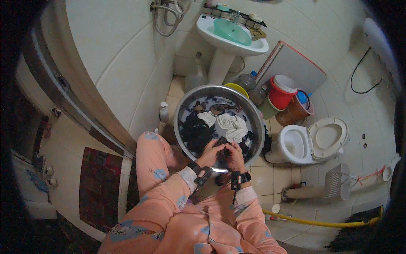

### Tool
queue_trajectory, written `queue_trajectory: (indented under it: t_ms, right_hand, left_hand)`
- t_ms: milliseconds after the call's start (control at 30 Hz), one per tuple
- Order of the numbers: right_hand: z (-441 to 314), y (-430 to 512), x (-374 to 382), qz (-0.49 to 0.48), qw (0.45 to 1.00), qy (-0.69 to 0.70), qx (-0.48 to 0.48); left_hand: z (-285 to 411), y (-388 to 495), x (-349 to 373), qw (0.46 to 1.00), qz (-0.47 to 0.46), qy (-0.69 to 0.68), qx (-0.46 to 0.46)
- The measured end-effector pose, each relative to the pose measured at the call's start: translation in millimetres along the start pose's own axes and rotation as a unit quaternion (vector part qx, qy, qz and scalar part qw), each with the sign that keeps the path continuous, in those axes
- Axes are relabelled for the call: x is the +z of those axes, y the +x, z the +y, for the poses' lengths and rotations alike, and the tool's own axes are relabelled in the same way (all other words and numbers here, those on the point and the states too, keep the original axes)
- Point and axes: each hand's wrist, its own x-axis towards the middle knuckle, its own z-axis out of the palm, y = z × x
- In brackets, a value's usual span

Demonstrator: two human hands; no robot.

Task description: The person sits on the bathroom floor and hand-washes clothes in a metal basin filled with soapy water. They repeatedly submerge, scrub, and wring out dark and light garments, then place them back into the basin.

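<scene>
A large round metal basin (259, 127) stands on the floor before me, holding cloudy water and soaked clothes. Over its near edge, my left hand (210, 153) and my right hand (235, 155) grip a dark piece of cloth (223, 146) between them. White cloth (233, 125) lies in the middle of the basin, just beyond my hands. Black cloth (196, 131) fills the left side, and brownish and dark pieces lie along the far side. The lower part of the held cloth is partly hidden by my fingers.
A white bottle (163, 111) stands left of the basin. Beyond it are a pedestal sink (219, 62) with a green basin (233, 31), plastic jugs and a red bucket (280, 95). A toilet (293, 144) is at right. A yellow hose (317, 223) runs at lower right.
</scene>
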Motion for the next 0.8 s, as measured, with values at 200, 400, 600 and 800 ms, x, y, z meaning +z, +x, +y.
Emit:
queue_trajectory:
  t_ms: [200,400,600,800]
  right_hand:
    - [-9.1,6.9,-15.0,-0.016,0.996,0.078,-0.042]
    - [-8.6,12.8,-24.4,0.023,0.991,0.059,-0.121]
    - [-7.5,22.5,-40.4,0.083,0.979,-0.052,-0.179]
    - [7.2,17.0,-44.6,0.143,0.979,-0.088,-0.117]
  left_hand:
    - [-12.8,6.9,-4.3,0.993,0.113,-0.007,0.04]
    - [-13.8,8.3,-17.6,0.957,0.091,0.16,0.223]
    - [-20.1,15.2,-17.6,0.969,0.169,-0.008,0.181]
    - [-15.5,13.9,-15.3,0.966,0.202,-0.01,0.162]
